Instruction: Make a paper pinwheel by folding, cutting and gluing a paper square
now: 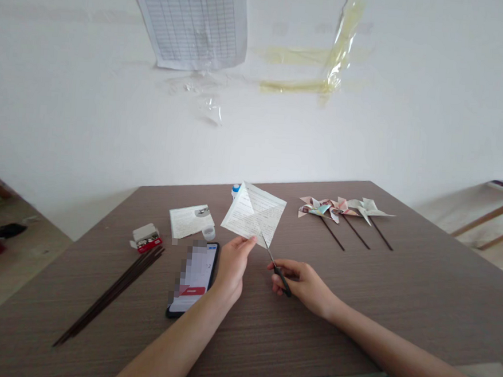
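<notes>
The left hand [233, 266] pinches the lower corner of a paper square [253, 214] between thumb and fingers, and it holds the paper up above the bench [309, 342]. The right hand [301, 284] is curled closed around the handles of small scissors [276, 269], and their blades point up to the paper. The tip is just beside that corner, but I cannot tell if it touches.

A phone [193, 279] with blurred screen lies near the left hand. Farther left are dark sticks [110, 294], a small red box [147, 238] and a printed sheet [191, 220]. Three paper pinwheels [344, 211] on sticks lie to the right, well apart from the hands.
</notes>
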### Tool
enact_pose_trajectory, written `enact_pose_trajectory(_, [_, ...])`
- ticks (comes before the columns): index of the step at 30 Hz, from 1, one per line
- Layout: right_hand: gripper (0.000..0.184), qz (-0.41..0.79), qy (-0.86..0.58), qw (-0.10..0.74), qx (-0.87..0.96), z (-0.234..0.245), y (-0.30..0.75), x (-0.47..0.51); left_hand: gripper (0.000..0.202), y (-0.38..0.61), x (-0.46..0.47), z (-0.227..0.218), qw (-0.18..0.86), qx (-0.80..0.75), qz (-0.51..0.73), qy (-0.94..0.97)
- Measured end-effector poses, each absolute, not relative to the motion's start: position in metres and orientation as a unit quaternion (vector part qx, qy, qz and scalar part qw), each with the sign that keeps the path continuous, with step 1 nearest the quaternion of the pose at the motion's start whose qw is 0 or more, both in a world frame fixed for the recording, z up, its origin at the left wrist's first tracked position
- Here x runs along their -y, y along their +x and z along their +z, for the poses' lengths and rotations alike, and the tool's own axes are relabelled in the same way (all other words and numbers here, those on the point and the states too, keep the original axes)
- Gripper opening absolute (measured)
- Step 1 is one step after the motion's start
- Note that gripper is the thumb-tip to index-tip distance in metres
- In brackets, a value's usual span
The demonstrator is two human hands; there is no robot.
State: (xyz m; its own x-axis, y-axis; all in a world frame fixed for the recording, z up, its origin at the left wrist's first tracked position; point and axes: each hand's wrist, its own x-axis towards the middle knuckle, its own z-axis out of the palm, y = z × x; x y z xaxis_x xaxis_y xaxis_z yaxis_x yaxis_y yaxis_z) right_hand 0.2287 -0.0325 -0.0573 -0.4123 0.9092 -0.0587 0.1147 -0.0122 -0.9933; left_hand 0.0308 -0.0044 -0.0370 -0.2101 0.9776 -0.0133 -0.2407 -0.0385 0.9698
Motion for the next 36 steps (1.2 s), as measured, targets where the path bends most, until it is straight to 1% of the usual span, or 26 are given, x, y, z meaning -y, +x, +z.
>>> enact_pose_trajectory(3, [0.063,0.582,-0.42,0.346,0.604,-0.0588,0.2287,0.0319,0.032,0.031,0.0052,-0.0365,0.492,-0.485,0.611,0.386])
enact_pose_trajectory(14, [0.055,0.582,-0.417,0.348,0.605,-0.0557,0.2279,0.0336,0.033,0.0312,0.0066,-0.0327,0.489,-0.495,0.605,0.387])
enact_pose_trajectory(18, [0.058,0.58,-0.422,0.352,0.602,-0.0532,0.2278,0.0344,0.029,0.0318,0.0084,-0.0312,0.49,-0.495,0.597,0.398])
enact_pose_trajectory(22, [0.063,0.585,-0.424,0.351,0.595,-0.0539,0.2282,0.0334,0.032,0.032,0.0103,-0.0308,0.484,-0.496,0.593,0.409])
enact_pose_trajectory(28, [0.063,0.588,-0.421,0.354,0.592,-0.0525,0.2279,0.034,0.032,0.0323,0.0107,-0.0301,0.479,-0.496,0.594,0.415])
enact_pose_trajectory(33, [0.058,0.593,-0.427,0.352,0.585,-0.0499,0.2275,0.0351,0.033,0.0321,0.0109,-0.0291,0.482,-0.496,0.593,0.413])
enact_pose_trajectory(36, [0.058,0.594,-0.426,0.352,0.584,-0.0505,0.2274,0.0352,0.031,0.0322,0.0112,-0.0294,0.478,-0.502,0.591,0.413])
